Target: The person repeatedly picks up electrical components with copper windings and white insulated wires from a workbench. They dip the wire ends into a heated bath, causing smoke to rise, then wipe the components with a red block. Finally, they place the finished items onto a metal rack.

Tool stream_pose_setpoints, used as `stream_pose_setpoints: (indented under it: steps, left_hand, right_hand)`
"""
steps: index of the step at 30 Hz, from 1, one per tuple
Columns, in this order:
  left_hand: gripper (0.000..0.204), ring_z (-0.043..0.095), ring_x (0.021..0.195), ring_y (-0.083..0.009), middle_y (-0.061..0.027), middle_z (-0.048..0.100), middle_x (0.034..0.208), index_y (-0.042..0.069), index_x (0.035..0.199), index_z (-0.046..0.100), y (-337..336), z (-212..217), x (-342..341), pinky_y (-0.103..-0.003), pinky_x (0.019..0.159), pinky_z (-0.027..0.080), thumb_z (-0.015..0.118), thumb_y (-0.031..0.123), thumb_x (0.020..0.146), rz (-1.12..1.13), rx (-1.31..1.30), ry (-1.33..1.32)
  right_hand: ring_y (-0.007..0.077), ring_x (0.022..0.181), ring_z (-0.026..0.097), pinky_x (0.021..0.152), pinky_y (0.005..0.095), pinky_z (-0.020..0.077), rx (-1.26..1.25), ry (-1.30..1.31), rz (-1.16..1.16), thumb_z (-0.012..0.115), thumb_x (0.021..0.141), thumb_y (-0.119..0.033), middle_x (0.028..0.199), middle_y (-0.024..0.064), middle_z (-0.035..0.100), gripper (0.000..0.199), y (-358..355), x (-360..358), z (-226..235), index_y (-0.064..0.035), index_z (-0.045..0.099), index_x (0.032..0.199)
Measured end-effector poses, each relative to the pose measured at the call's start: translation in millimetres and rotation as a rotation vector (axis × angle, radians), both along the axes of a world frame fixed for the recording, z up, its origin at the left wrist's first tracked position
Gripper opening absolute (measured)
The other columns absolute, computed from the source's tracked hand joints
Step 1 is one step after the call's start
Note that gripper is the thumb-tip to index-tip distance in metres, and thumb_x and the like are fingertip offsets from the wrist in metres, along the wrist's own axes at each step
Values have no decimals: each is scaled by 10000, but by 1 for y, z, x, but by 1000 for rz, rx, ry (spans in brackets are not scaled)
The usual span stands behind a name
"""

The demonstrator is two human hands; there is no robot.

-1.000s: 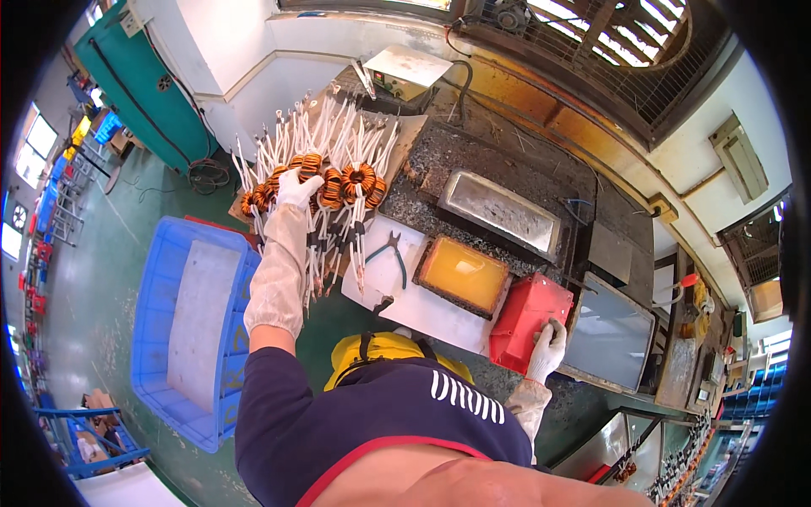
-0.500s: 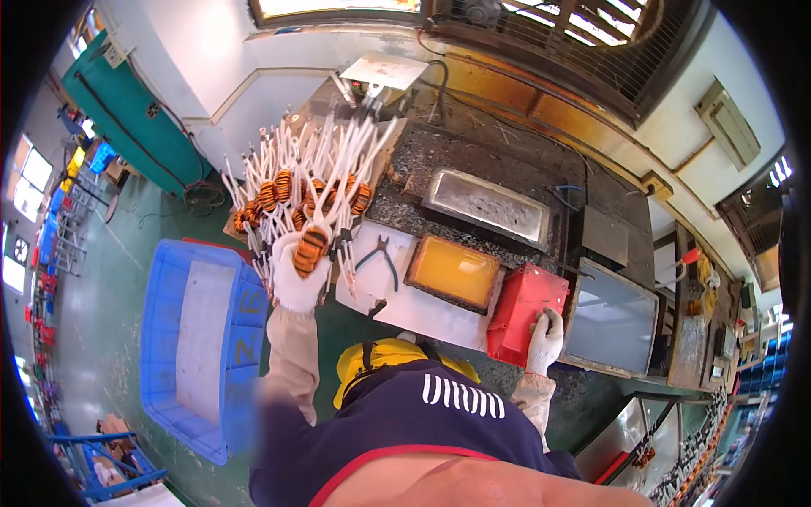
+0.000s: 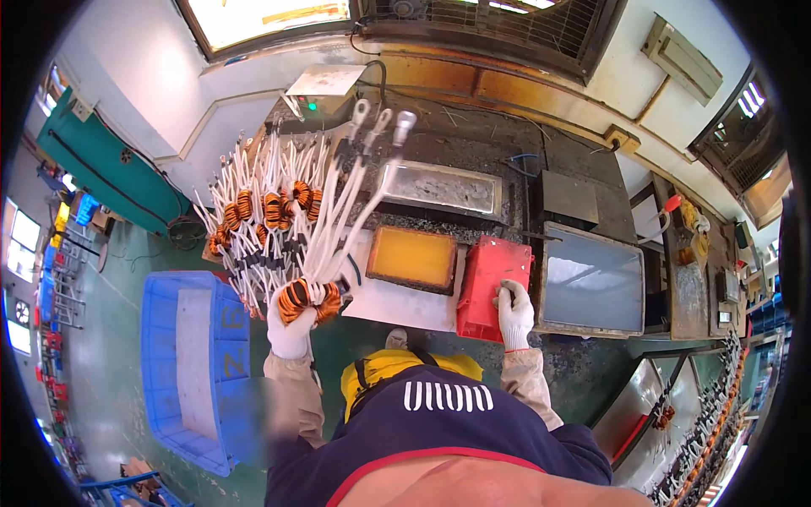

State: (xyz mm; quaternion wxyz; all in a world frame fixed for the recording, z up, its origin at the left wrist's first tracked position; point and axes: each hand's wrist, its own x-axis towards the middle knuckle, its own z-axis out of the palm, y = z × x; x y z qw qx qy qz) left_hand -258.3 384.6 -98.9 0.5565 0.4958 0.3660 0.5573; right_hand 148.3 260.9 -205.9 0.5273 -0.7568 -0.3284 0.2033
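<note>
My left hand point(image 3: 287, 334), in a white glove, is closed around copper-wound ring coils point(image 3: 306, 300); it cannot be told how many. Their long white leads point(image 3: 351, 198) rise up and away, ending in metal lugs. Just left of them is a heap of similar coils point(image 3: 270, 207) with white leads. My gloved right hand point(image 3: 514, 314) has its fingers curled at the right side of a red plastic bin point(image 3: 492, 283), which stands tilted at the bench's front edge. The bin's contents cannot be made out.
A tray of amber liquid point(image 3: 412, 258) lies left of the red bin, with a silvery metal-filled trough point(image 3: 439, 188) behind it. A grey-surfaced tank point(image 3: 591, 283) stands on the right. On the floor at left is a blue crate point(image 3: 196, 363). Pliers handles point(image 3: 353, 269) show partly behind the leads.
My left hand has brought the coils nearer to me, out from the heap, and their leads now stand apart from it. My right hand stays at the red bin. The view has shifted.
</note>
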Motion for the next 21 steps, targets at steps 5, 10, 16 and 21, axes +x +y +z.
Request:
stream_pose_setpoints:
  steps: [5,10,16,21]
  left_hand:
    - [497,671,1003,-375,-182,644,1099,3,1233,522,-11,6,-4,-560,874,573,591,74,746,-345,-385,-512]
    - [518,671,779,-336,-156,620,1015,115,1270,479,-19,-5,-11,-480,642,605,668,275,815,-552,-614,-693]
    - [318,403,552,-176,-55,461,832,97,1176,528,-20,-3,4,-311,446,331,550,288,922,-751,-575,-761]
    - [346,442,606,-193,-60,498,928,44,1118,521,-24,-9,13,-318,475,361,636,226,847,-737,-681,-910]
  right_hand:
    - [127,777,667,709,265,554,13,5,78,566,977,-86,978,97,692,207,-3,-2,8,1,632,1152]
    - [121,762,675,718,262,552,24,-20,120,558,980,-92,970,97,698,204,-3,-2,12,-6,634,1149]
    - [128,749,682,705,265,550,51,-54,103,575,970,-100,960,80,704,197,-5,-2,12,-18,653,1131]
    - [140,734,693,697,275,549,54,-115,87,591,959,-110,950,92,707,191,-4,-1,13,-28,663,1116]
